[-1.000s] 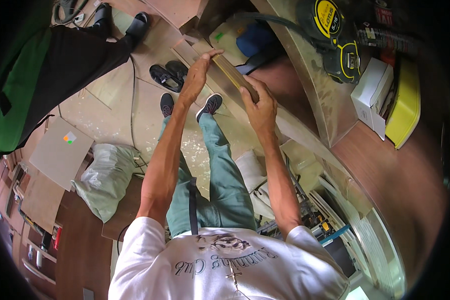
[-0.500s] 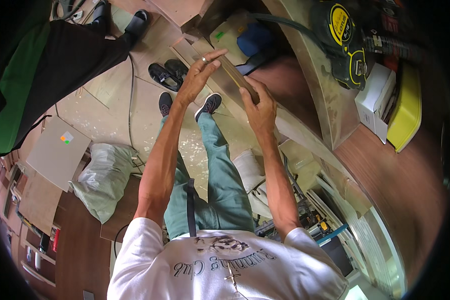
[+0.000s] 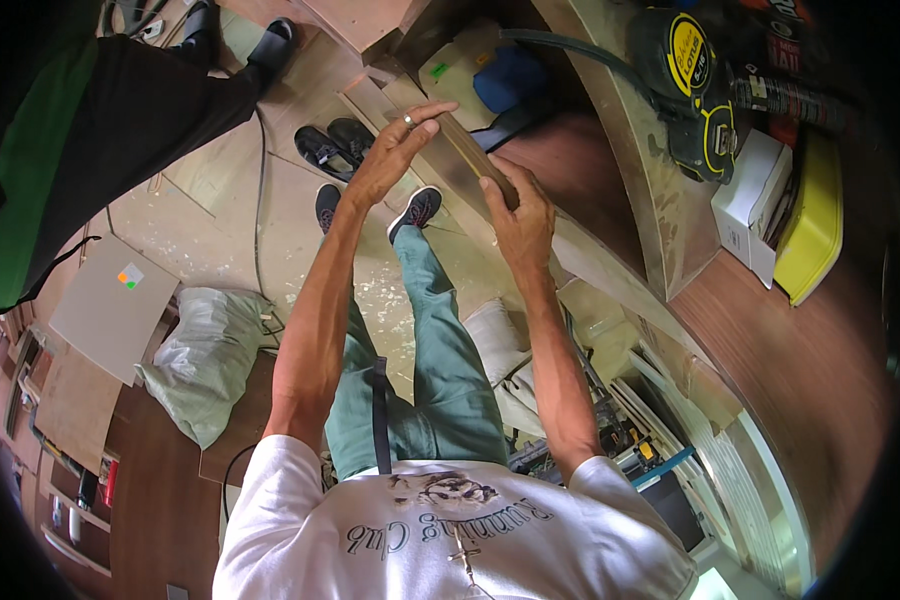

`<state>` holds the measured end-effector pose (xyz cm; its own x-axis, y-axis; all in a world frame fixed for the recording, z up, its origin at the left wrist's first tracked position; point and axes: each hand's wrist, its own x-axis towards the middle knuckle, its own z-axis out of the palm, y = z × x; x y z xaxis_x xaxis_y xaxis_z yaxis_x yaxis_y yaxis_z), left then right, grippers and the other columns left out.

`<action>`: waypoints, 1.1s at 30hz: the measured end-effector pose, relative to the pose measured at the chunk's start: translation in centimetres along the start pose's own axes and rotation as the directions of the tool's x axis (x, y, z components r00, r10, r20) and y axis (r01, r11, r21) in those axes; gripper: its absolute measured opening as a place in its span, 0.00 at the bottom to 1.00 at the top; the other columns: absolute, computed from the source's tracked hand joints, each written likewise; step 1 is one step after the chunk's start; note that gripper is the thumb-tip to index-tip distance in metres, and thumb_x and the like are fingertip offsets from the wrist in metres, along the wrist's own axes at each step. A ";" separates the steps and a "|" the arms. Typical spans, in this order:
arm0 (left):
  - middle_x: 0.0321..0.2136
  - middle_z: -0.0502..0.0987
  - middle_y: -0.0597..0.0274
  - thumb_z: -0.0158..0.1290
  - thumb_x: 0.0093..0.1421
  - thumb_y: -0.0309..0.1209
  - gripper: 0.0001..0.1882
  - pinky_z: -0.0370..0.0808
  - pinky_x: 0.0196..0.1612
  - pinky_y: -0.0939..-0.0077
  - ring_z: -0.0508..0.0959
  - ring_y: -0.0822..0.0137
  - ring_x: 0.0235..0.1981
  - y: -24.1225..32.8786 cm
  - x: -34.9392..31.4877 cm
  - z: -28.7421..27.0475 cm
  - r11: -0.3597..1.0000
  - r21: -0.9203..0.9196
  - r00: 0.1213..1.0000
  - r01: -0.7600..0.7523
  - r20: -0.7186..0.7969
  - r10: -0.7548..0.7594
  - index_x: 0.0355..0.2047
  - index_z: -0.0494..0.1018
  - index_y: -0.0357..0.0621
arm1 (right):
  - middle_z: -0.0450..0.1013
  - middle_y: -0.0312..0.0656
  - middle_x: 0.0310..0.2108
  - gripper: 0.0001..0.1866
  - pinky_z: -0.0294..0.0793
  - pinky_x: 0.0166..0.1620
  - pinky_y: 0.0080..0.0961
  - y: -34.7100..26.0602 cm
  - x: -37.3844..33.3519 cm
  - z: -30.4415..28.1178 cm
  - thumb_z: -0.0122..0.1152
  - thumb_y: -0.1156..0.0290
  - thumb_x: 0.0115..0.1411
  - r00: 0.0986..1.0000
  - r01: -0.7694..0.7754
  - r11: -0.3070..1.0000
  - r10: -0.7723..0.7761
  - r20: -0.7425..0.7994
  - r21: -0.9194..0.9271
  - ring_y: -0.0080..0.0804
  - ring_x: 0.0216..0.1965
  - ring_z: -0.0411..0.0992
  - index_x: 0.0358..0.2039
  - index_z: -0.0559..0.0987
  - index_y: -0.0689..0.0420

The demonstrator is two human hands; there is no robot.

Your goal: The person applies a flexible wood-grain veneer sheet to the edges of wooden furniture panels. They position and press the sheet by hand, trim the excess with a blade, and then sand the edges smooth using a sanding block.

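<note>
A short brown wooden strip [image 3: 467, 152] with a pale edge runs between my two hands, beside the open cabinet frame. My left hand [image 3: 395, 155], with a ring on one finger, grips its far end. The index finger stretches over that end and the thumb lies close to it. At the near end, my right hand [image 3: 523, 212] has its thumb on the near side and its fingers wrapped round the other side. Part of the right fingers is hidden behind the strip.
On the brown panel at right are a black-and-yellow tape measure [image 3: 685, 90], a white box [image 3: 750, 205] and a yellow tray [image 3: 813, 225]. Black shoes [image 3: 325, 150], a white sack [image 3: 210, 350] and a cable [image 3: 261, 200] lie left. Another person's dark-clothed leg [image 3: 160, 100] is at upper left.
</note>
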<state>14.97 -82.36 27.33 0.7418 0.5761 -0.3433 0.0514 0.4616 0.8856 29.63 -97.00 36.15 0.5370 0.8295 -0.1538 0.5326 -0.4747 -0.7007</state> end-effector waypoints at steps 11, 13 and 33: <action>0.42 0.77 0.72 0.46 0.75 0.46 0.21 0.69 0.56 0.77 0.71 0.78 0.43 -0.5 0.1 -0.8 0.999 0.049 1.000 -0.017 0.001 0.017 0.58 0.77 0.49 | 0.78 0.47 0.41 0.16 0.76 0.46 0.40 -0.8 -0.4 0.3 0.66 0.67 0.62 0.999 -0.035 0.998 0.036 0.003 -0.059 0.48 0.42 0.78 0.50 0.83 0.54; 0.43 0.77 0.73 0.46 0.76 0.45 0.20 0.69 0.57 0.77 0.71 0.77 0.43 -0.5 0.0 -1.0 0.998 0.046 1.000 -0.031 0.006 0.031 0.58 0.77 0.50 | 0.76 0.46 0.41 0.16 0.76 0.45 0.40 -0.9 -0.5 0.3 0.66 0.67 0.61 0.999 -0.043 0.995 0.044 0.008 -0.091 0.47 0.41 0.77 0.50 0.84 0.53; 0.53 0.74 0.67 0.59 0.68 0.41 0.21 0.66 0.64 0.68 0.71 0.69 0.58 1.2 2.4 -4.0 1.000 0.016 0.947 -0.023 0.320 0.016 0.59 0.74 0.53 | 0.75 0.45 0.40 0.17 0.75 0.46 0.39 -0.9 -0.4 1.2 0.68 0.64 0.60 0.998 -0.067 0.987 0.065 -0.019 -0.145 0.42 0.42 0.76 0.49 0.85 0.52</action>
<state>14.13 -77.78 26.33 0.9175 0.3374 -0.2107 0.0454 0.4376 0.8980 28.11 -96.55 36.04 0.5826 0.7912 -0.1860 0.5844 -0.5668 -0.5807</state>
